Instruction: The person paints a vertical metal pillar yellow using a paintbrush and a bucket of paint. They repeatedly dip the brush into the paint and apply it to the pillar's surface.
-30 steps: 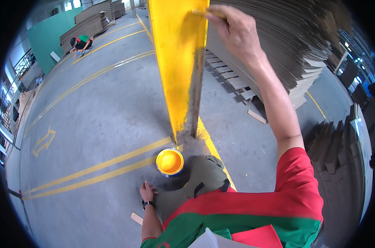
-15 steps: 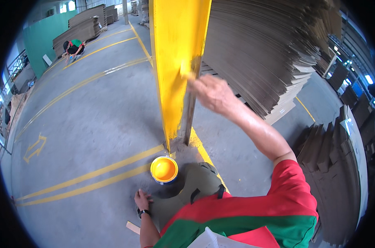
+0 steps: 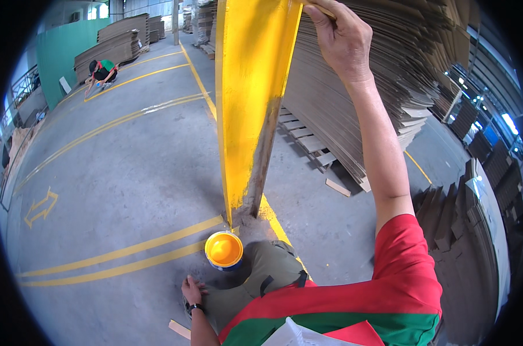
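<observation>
While I monitor the head view remotely, I read the right hand (image 3: pixel 345 43) as closed — thumb and fingers pinch the light wooden handle of a brush (image 3: pixel 323 10) at the upper edge, where I cannot make out the bristles. The handle lies beside the upper right edge of the yellow post (image 3: pixel 250 109). That post stands on the grey floor (image 3: pixel 128 179); its front is coated yellow, while its lower right side shows patchy grey-brown. I locate the paint can (image 3: pixel 225 267), holding yellow paint (image 3: pixel 222 251), on the floor just in front of the post base. I register the left hand (image 3: pixel 192 289) low, left of the can, fingers loosely extended at the olive trousers (image 3: pixel 278 262); I cannot tell whether it bears on the leg. A dark watch (image 3: pixel 195 307) encircles that wrist. Right of the post, I note stacked cardboard sheets (image 3: pixel 353 104) above a slatted pallet (image 3: pixel 307 138) — a crouching co-worker (image 3: pixel 104 72) is well apart, upper left.
</observation>
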`<state>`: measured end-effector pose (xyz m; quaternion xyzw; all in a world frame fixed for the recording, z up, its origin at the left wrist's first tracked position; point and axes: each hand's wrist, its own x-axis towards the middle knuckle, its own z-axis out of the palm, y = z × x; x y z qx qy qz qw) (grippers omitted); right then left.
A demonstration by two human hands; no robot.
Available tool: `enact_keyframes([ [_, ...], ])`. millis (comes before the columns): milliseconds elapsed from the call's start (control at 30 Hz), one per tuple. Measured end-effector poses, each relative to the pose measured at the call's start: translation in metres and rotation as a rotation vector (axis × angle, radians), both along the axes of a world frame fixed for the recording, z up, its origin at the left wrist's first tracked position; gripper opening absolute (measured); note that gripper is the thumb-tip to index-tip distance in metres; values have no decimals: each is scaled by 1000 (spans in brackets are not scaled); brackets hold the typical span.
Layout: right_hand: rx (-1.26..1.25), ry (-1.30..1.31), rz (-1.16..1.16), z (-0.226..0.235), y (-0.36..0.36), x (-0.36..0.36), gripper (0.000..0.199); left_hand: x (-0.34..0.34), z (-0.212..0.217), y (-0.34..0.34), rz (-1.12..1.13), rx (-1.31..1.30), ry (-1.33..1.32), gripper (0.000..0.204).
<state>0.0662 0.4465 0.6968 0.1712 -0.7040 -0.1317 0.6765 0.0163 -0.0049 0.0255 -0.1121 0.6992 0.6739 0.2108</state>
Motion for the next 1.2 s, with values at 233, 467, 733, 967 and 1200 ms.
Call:
enact_keyframes([
  [233, 133, -127, -47, -77, -9, -7, 35, 0, 1, 1, 3, 3, 33, 50],
  [467, 44, -136, -58, -68, -1, 13, 27, 2, 2, 3, -1, -41, 46, 50],
  [733, 75, 17, -80, -28, 25, -7, 29, 0, 4, 5, 6, -35, 20, 46],
  [967, 142, -7, -92, -17, 42, -13, 31, -1, 5, 4, -15, -28, 4, 47],
  [1200, 117, -118, -130, -30, 40, 4, 32, -2, 3, 7, -25, -84, 11, 49],
])
